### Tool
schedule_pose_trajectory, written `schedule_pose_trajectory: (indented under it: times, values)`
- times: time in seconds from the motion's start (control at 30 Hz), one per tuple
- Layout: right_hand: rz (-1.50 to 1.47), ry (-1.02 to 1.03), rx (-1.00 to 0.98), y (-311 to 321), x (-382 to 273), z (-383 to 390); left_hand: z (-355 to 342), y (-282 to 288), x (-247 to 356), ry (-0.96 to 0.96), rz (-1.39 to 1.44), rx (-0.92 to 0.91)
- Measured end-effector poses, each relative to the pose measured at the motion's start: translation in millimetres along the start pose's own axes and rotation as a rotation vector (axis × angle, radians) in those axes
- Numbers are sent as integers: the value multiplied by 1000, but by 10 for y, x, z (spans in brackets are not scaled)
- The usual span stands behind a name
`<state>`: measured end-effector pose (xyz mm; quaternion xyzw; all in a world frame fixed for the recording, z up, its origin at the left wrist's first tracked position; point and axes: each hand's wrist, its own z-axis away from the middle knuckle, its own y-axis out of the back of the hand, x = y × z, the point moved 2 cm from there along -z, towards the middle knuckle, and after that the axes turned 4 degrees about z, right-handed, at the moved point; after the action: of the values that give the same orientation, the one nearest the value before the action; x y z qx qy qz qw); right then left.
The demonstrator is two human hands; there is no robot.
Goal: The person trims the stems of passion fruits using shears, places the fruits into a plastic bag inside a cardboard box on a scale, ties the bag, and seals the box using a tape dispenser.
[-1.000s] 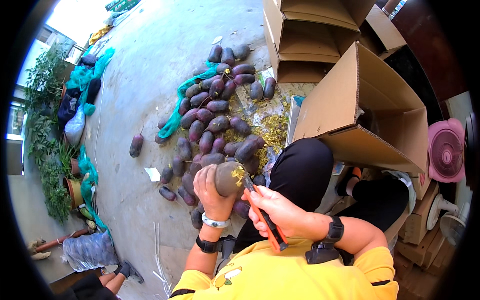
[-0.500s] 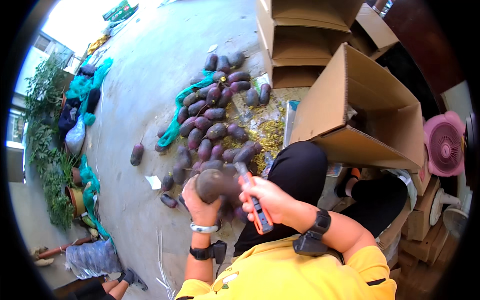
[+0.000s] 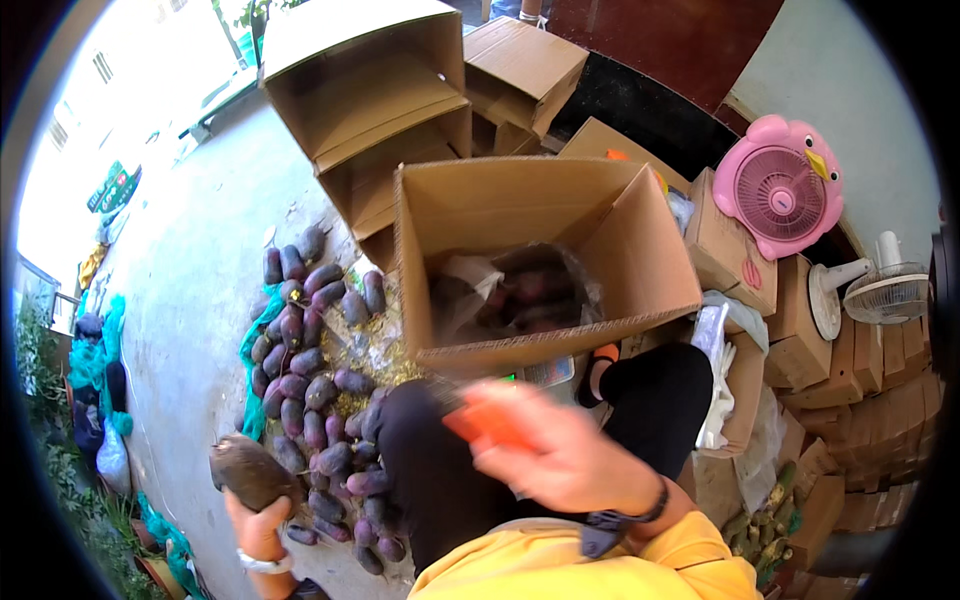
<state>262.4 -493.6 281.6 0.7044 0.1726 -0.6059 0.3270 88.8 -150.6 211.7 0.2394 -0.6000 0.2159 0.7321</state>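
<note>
My left hand [image 3: 258,530] is wrapped round the lower end of a large dark purple radish [image 3: 250,472], held up left of the heap. In front of my lap, my right hand [image 3: 570,455] grips an orange-handled knife [image 3: 492,426], smeared by motion; its blade cannot be made out. Many more purple radishes [image 3: 318,392] lie heaped on the floor between my hands and the far boxes. Beyond my knees stands an open cardboard box [image 3: 655,245], with radishes in a clear plastic liner [image 3: 580,285] inside.
Open cardboard cartons [image 3: 390,105] are stacked behind the box. A pink fan [image 3: 778,190] and a white fan [image 3: 885,290] stand to the right. Green netting [image 3: 255,370] lies along the heap. Flattened cardboard [image 3: 880,400] and green produce [image 3: 760,525] are at the lower right.
My view has swung right, bringing the inside of the box into sight. My hands have moved apart: the left carries its radish out to the left, while the right still grips the knife.
</note>
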Motion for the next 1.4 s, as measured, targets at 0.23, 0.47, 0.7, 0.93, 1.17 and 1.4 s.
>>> schedule_pose_trajectory:
  times: [0.23, 0.47, 0.7, 0.93, 1.17, 1.4]
  values:
    - [189, -22, 1348, 1324, 266, 535, -663, -1339, 1635, -159, -166, -367]
    - [18, -382, 1219, 1589, 751, 508, -1186, -3734, 2004, -251, -467, -1158]
    - [-97, -356, 1164, 1580, 845, 510, -1240, -4770, 1138, -82, -1022, -1454]
    - [-136, -298, 1128, 1579, 934, 566, -1391, -4927, 201, -142, -1945, -1556]
    - [-173, -328, 1111, 1566, 942, 609, -1165, -4802, -525, -600, -2630, -1567]
    - [-98, -240, 1054, 1592, 1004, 610, -774, -4761, -1096, -858, -2657, -2237]
